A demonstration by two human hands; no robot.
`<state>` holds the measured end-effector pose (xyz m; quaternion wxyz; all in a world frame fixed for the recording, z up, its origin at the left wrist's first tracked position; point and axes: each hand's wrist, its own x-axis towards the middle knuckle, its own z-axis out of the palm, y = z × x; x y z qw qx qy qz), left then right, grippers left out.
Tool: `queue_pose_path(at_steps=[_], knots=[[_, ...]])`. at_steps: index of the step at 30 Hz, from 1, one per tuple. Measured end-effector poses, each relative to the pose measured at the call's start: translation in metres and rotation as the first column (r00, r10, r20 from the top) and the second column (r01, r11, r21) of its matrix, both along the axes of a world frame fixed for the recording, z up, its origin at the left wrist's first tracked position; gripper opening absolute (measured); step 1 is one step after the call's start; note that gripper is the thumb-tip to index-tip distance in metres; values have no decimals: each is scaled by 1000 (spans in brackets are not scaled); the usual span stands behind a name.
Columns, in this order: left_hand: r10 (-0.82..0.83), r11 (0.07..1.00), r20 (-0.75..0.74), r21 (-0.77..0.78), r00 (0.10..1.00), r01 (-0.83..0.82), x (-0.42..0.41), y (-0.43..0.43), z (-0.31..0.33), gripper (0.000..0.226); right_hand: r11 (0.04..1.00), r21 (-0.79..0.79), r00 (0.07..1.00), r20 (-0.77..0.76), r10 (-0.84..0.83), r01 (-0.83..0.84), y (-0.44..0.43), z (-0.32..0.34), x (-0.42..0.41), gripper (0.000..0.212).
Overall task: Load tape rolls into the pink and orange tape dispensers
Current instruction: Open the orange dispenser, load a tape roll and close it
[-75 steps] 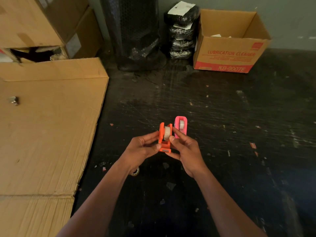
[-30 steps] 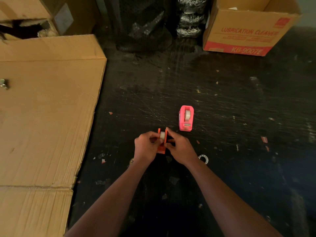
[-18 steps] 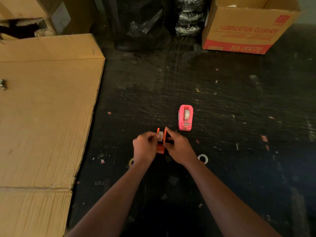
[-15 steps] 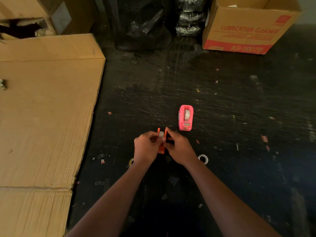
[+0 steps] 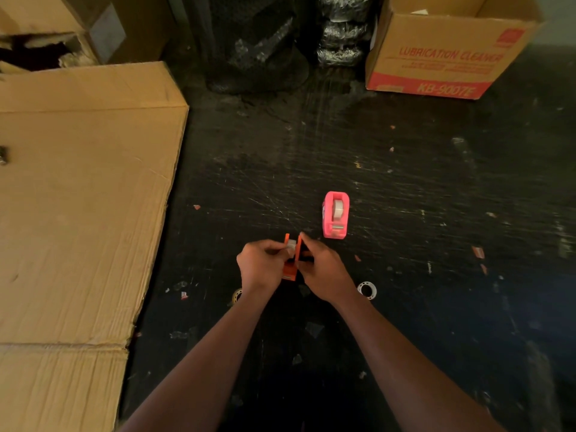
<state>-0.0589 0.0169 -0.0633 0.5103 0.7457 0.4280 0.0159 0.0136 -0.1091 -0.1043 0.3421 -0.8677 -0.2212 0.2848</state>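
While our left hand [image 5: 261, 265] & right hand [image 5: 324, 269] grip the orange tape dispenser [image 5: 292, 260], the pink tape dispenser [image 5: 335, 214] sits loaded nearby.

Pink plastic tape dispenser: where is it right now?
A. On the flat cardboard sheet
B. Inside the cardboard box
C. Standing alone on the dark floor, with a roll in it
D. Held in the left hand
C: the pink plastic tape dispenser stands untouched on the dark floor, a roll visible inside, while both hands work on the orange tape dispenser.
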Motion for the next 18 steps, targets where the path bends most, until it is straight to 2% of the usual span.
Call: queue_pose_path(at_steps=[4,8,13,18], knots=[[27,999,-4,-46,1000,-27,1,5,2,11,999,33,1000,-20,2,-2,1,-1,-1,78],[40,995,5,-88,999,-39,-1,10,-3,8,999,38,1000,1,-3,3,2,-3,-1,75],[66,933,-60,-349,996,-83,-6,16,-3,9,1000,25,1000,25,4,-5,2,-5,-1,75],[43,902,-126,-423,991,-93,-19,14,-6,19,1000,-15,999,39,10,-10,3,-4,0,75]])
